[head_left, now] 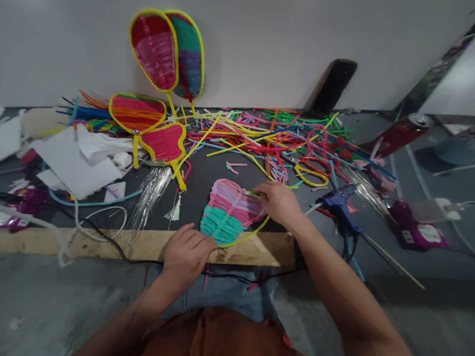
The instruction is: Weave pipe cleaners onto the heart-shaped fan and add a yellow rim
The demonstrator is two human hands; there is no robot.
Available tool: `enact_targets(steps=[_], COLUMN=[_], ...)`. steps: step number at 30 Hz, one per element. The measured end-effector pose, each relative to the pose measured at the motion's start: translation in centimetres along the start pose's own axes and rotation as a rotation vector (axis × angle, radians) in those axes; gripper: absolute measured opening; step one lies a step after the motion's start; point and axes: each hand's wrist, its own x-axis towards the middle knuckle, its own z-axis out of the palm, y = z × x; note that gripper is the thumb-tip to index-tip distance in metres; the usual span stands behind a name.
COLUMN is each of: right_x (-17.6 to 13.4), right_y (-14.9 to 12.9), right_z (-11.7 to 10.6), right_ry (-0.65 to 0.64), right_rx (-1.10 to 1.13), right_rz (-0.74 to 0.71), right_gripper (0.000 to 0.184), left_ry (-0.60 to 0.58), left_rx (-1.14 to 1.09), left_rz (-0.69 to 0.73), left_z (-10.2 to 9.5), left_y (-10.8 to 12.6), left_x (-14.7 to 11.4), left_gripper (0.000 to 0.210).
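A fan-shaped panel of pipe cleaners [227,211], pink and lilac above and teal below, lies flat near the table's front edge. Along its lower right side curves a yellow pipe cleaner [252,234], which stands a little away from the rim. My left hand [188,255] is closed at the panel's bottom tip, fingers pressed on its edge where the yellow strip begins. My right hand [279,205] pinches at the panel's upper right edge, where the yellow strip runs up under the fingers. Its exact hold is partly hidden.
Finished yellow-rimmed panels [155,48] lean on the wall. Behind lie loose pipe cleaners [259,135] and scissors [312,175]. A blue glue gun [343,207] rests right, near a can [401,134] and phone [332,86]. Paper scraps [78,163] and silver tinsel [150,194] lie left.
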Motion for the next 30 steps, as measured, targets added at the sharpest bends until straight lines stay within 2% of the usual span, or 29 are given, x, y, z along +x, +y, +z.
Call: enact_targets(steps=[5,11,15,17,20,22,24,27,30], right_x=[0.3,0.5,-0.8,-2.2,-4.6,-5.9,-6.8,-7.8,-9.2], right_y=[0.3,1.0,0.7,-0.3,-2.5,-3.8,-4.6,-5.2,-5.7], right_z=[0.6,0.5,-0.6,-0.7,0.1,0.8,1.1,0.5,-0.1], right_ry=[0.01,0.069,0.202,0.237,0.112,0.096,0.222,0.557,0.785], right_rx=[0.05,0.144,0.148,0.104,0.088,0.027,-0.035,-0.109,-0.129], right_rz=[-0.085,-0.103,-0.135,-0.236,-0.486,-0.536,-0.468,-0.326,-0.346], right_gripper=[0.035,0.03,0.027,0.025,0.021,0.029,0.034,0.033,0.036], left_ry=[-0.009,-0.019,-0.014,-0.019,-0.032,-0.041,-0.041,-0.03,-0.004], left_rx=[-0.005,0.01,0.018,0.023,0.024,0.024,0.024,0.016,0.009], left_rz=[0.001,-0.019,-0.015,-0.01,-0.011,-0.014,-0.019,-0.017,-0.01], left_z=[0.0,-0.1,-0.2,-0.2,-0.2,-0.1,-0.1,0.1,0.2], left_y=[0.0,0.2,0.2,0.3,0.3,0.3,0.3,0.2,0.0], left_x=[0.1,0.1,0.1,0.2,0.2,0.1,0.0,-0.2,-0.3], left_gripper=[0.013,0.015,0.014,0.015,0.018,0.017,0.015,0.012,0.013])
